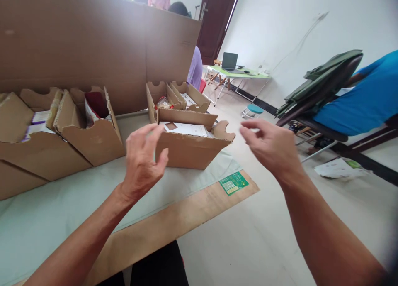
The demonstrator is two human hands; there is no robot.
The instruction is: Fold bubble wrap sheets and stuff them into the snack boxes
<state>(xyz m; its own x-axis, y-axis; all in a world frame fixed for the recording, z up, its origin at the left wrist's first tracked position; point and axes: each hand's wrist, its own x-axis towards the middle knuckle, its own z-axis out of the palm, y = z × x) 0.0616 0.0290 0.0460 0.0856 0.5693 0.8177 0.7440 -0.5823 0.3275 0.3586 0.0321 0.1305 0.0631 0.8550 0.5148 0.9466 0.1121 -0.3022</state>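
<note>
A cardboard bin point(186, 151) with a scooped, cut-out end stands on the cloth-covered table in front of me. Inside it lies a white flat box or card point(189, 129) with a small brown square opening. My left hand point(144, 157) is at the bin's left end, thumb and fingers apart; whether a fingertip touches the cardboard I cannot tell. Off the bin's right end hangs my right hand point(270, 147), apart from it, its fingers loosely curved with a gap to the thumb and nothing seen between them.
More cardboard bins point(93, 140) with packets stand at the left, and two smaller ones point(194, 99) behind. A tall cardboard panel point(93, 49) rises at the back. The table's wooden edge point(174, 219) bears a green sticker point(234, 183). Someone in blue point(360, 99) sits at the right.
</note>
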